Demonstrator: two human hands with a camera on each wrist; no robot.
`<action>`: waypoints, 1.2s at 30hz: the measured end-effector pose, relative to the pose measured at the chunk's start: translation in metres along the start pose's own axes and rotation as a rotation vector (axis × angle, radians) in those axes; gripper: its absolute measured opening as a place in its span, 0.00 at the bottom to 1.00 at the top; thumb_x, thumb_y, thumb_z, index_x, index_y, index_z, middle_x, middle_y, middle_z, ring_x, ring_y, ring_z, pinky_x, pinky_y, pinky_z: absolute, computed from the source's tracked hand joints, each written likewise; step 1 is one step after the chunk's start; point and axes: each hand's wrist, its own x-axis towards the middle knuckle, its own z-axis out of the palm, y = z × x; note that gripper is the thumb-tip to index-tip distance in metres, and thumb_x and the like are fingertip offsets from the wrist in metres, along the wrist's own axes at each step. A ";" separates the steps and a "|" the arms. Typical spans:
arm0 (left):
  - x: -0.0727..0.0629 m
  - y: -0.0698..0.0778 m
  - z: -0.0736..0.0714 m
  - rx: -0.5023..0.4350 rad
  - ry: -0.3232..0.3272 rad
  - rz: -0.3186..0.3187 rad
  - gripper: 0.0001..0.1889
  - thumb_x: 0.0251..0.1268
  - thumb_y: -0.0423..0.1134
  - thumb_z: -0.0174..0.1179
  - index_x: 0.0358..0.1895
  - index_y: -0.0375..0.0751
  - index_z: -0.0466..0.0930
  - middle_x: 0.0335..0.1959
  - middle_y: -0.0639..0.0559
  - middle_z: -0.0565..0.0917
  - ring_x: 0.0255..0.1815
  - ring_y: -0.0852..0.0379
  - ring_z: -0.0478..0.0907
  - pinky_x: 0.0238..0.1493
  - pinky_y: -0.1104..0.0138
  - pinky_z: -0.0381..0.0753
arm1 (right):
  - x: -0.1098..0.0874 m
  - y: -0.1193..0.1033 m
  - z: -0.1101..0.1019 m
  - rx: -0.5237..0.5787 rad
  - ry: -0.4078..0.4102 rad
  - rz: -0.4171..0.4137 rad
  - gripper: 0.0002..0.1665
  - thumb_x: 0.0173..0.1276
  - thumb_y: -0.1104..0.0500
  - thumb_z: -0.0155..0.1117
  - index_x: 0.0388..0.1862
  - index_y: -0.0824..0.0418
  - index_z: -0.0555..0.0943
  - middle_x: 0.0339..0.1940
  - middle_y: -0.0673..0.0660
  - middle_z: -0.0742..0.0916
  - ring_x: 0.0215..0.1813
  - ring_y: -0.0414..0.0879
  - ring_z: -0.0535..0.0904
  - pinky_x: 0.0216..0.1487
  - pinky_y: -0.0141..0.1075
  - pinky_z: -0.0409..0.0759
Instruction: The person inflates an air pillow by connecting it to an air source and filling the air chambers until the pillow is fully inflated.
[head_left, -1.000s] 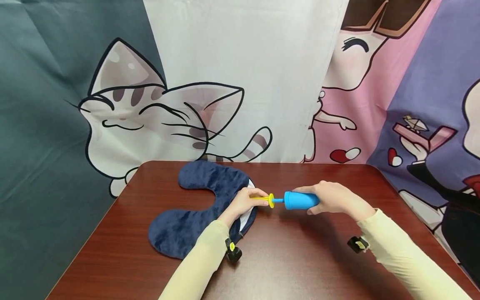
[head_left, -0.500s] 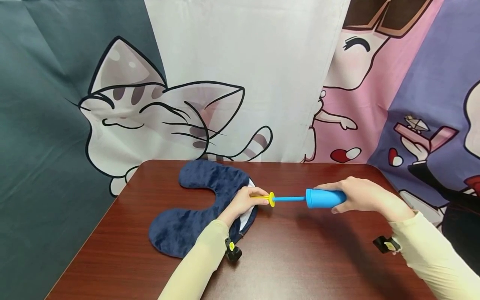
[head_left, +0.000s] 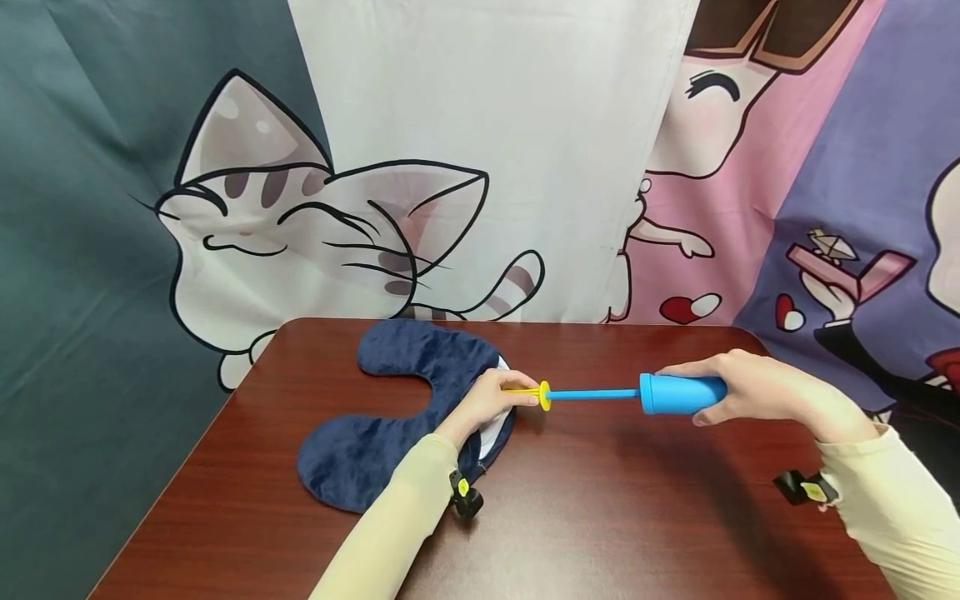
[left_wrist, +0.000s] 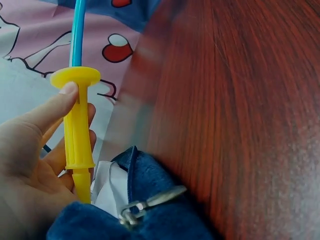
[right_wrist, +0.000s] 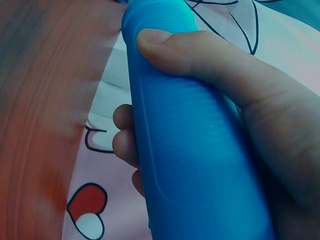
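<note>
A hand pump with a blue barrel (head_left: pixel 681 394) and a yellow nozzle end (left_wrist: pixel 76 127) stretches level above the table, its thin blue rod (head_left: pixel 596 394) drawn well out. My left hand (head_left: pixel 487 402) pinches the yellow end between thumb and fingers. Around the blue barrel curl the thumb and fingers of my right hand (head_left: pixel 768 392). Beneath the left hand lies a navy plush U-shaped neck pillow (head_left: pixel 360 458), its cover unzipped at the right side, where white lining (left_wrist: pixel 111 185) shows beside a metal zipper pull (left_wrist: pixel 150 204). The nozzle's tip goes down behind the pillow's cloth in the left wrist view.
The reddish-brown wooden table (head_left: pixel 600 517) runs back to a printed cloth backdrop (head_left: pixel 495 83) with cartoon figures. A small black camera sits on each wrist.
My right hand has moved right with the blue barrel, drawing out more of the rod. The left hand and the pillow have stayed in place.
</note>
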 end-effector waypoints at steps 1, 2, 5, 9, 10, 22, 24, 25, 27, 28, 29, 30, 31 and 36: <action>0.000 0.001 0.000 -0.007 0.000 -0.008 0.12 0.61 0.43 0.69 0.46 0.47 0.88 0.45 0.50 0.89 0.45 0.58 0.81 0.51 0.67 0.79 | 0.001 0.000 0.001 0.000 0.004 -0.002 0.38 0.48 0.39 0.80 0.61 0.40 0.80 0.45 0.42 0.87 0.41 0.37 0.78 0.38 0.32 0.76; 0.000 0.001 0.000 -0.012 0.001 -0.013 0.12 0.60 0.43 0.69 0.46 0.47 0.88 0.45 0.50 0.89 0.45 0.58 0.81 0.50 0.67 0.79 | 0.003 -0.001 0.001 0.000 0.006 -0.010 0.38 0.48 0.39 0.79 0.61 0.41 0.80 0.45 0.43 0.87 0.42 0.37 0.78 0.38 0.32 0.76; 0.000 0.002 -0.001 -0.026 0.007 -0.019 0.12 0.60 0.42 0.69 0.46 0.46 0.88 0.45 0.49 0.89 0.45 0.58 0.81 0.50 0.67 0.79 | 0.010 -0.003 0.004 0.000 0.001 -0.009 0.39 0.49 0.38 0.79 0.61 0.44 0.81 0.46 0.46 0.88 0.42 0.39 0.79 0.37 0.34 0.77; 0.000 0.002 -0.001 -0.035 0.015 -0.026 0.12 0.60 0.41 0.69 0.46 0.44 0.88 0.45 0.48 0.89 0.44 0.59 0.81 0.51 0.67 0.79 | 0.021 -0.008 0.011 -0.010 -0.019 -0.001 0.39 0.49 0.38 0.78 0.61 0.47 0.81 0.46 0.49 0.88 0.42 0.41 0.80 0.38 0.37 0.78; 0.000 0.002 -0.001 -0.038 0.017 -0.032 0.12 0.60 0.41 0.69 0.46 0.44 0.88 0.45 0.48 0.89 0.44 0.59 0.81 0.51 0.67 0.79 | 0.024 -0.009 0.013 -0.013 -0.023 0.004 0.39 0.49 0.38 0.78 0.61 0.47 0.81 0.46 0.48 0.88 0.42 0.41 0.80 0.38 0.37 0.79; 0.000 0.002 -0.001 -0.080 0.029 -0.046 0.12 0.59 0.38 0.70 0.46 0.42 0.88 0.44 0.46 0.89 0.42 0.61 0.81 0.47 0.71 0.78 | 0.060 -0.022 0.030 -0.024 -0.063 -0.011 0.41 0.51 0.39 0.77 0.63 0.53 0.80 0.47 0.54 0.89 0.41 0.43 0.81 0.40 0.41 0.82; 0.000 0.002 0.000 -0.090 0.030 -0.046 0.12 0.59 0.38 0.70 0.46 0.42 0.88 0.44 0.45 0.89 0.42 0.61 0.81 0.46 0.72 0.78 | 0.066 -0.025 0.033 -0.020 -0.070 -0.022 0.41 0.51 0.40 0.77 0.63 0.54 0.80 0.47 0.54 0.89 0.41 0.43 0.81 0.41 0.43 0.83; 0.000 0.002 0.000 -0.096 0.030 -0.047 0.12 0.59 0.38 0.70 0.46 0.41 0.88 0.44 0.45 0.89 0.42 0.61 0.81 0.46 0.72 0.78 | 0.069 -0.026 0.034 -0.019 -0.071 -0.029 0.41 0.51 0.40 0.77 0.63 0.54 0.80 0.47 0.54 0.89 0.40 0.44 0.82 0.42 0.44 0.84; 0.000 0.002 0.000 -0.107 0.033 -0.053 0.12 0.59 0.38 0.70 0.46 0.42 0.88 0.44 0.45 0.89 0.42 0.61 0.81 0.47 0.71 0.78 | 0.074 -0.030 0.037 -0.019 -0.073 -0.040 0.41 0.51 0.40 0.77 0.63 0.55 0.80 0.47 0.55 0.89 0.41 0.44 0.82 0.43 0.45 0.84; -0.001 0.003 0.001 -0.110 0.034 -0.051 0.12 0.59 0.37 0.70 0.46 0.41 0.88 0.44 0.45 0.89 0.42 0.61 0.81 0.47 0.71 0.79 | 0.077 -0.032 0.038 -0.019 -0.075 -0.043 0.41 0.51 0.40 0.77 0.63 0.55 0.80 0.48 0.55 0.89 0.41 0.45 0.82 0.43 0.45 0.84; -0.001 0.003 0.001 -0.117 0.034 -0.054 0.12 0.59 0.37 0.70 0.46 0.41 0.88 0.44 0.45 0.89 0.42 0.61 0.81 0.46 0.71 0.79 | 0.079 -0.033 0.039 -0.021 -0.075 -0.047 0.41 0.52 0.40 0.77 0.63 0.55 0.80 0.48 0.55 0.89 0.41 0.45 0.83 0.43 0.46 0.85; -0.001 0.003 0.002 -0.121 0.033 -0.056 0.12 0.59 0.37 0.70 0.46 0.40 0.88 0.44 0.45 0.89 0.42 0.61 0.82 0.46 0.71 0.79 | 0.081 -0.035 0.041 -0.023 -0.076 -0.048 0.41 0.52 0.40 0.77 0.63 0.55 0.80 0.48 0.55 0.89 0.41 0.46 0.83 0.44 0.46 0.85; -0.001 0.003 0.003 -0.123 0.032 -0.056 0.12 0.59 0.37 0.70 0.46 0.40 0.88 0.44 0.45 0.89 0.42 0.61 0.82 0.46 0.71 0.79 | 0.083 -0.037 0.042 -0.027 -0.076 -0.049 0.41 0.52 0.40 0.77 0.63 0.55 0.80 0.48 0.55 0.89 0.42 0.46 0.83 0.44 0.46 0.85; -0.001 0.005 0.004 -0.128 0.032 -0.050 0.12 0.60 0.36 0.69 0.46 0.39 0.87 0.45 0.44 0.89 0.41 0.61 0.82 0.46 0.71 0.80 | 0.094 -0.046 0.048 -0.056 -0.067 -0.053 0.40 0.52 0.40 0.77 0.62 0.54 0.80 0.47 0.55 0.89 0.41 0.47 0.83 0.44 0.46 0.85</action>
